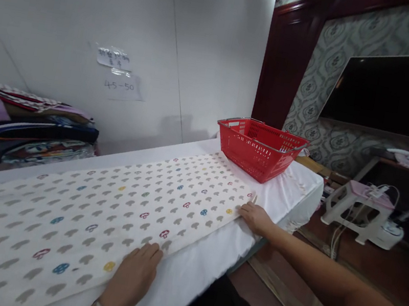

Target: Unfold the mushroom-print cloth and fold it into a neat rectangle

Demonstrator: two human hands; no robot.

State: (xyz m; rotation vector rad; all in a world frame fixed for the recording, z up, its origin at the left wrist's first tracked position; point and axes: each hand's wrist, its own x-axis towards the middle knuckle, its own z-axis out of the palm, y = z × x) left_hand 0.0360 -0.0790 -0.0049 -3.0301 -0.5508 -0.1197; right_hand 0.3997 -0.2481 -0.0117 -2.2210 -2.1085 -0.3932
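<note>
A long cream cloth [102, 209] printed with grey and coloured mushroom shapes lies flat along a table covered in white sheeting [292, 187]. My left hand [135, 271] rests palm down on the cloth's near edge, fingers together, a metal bracelet at the wrist. Far to the right, my right hand [254, 217] presses on the cloth's near right corner, fingertips at its edge. Neither hand lifts the fabric.
An empty red plastic basket [259, 149] stands on the table's far right end. A stack of folded fabrics [18, 128] lies at the back left by the white wall. A white stool [362, 209] with cables and a steam appliance [389, 234] stand on the floor to the right.
</note>
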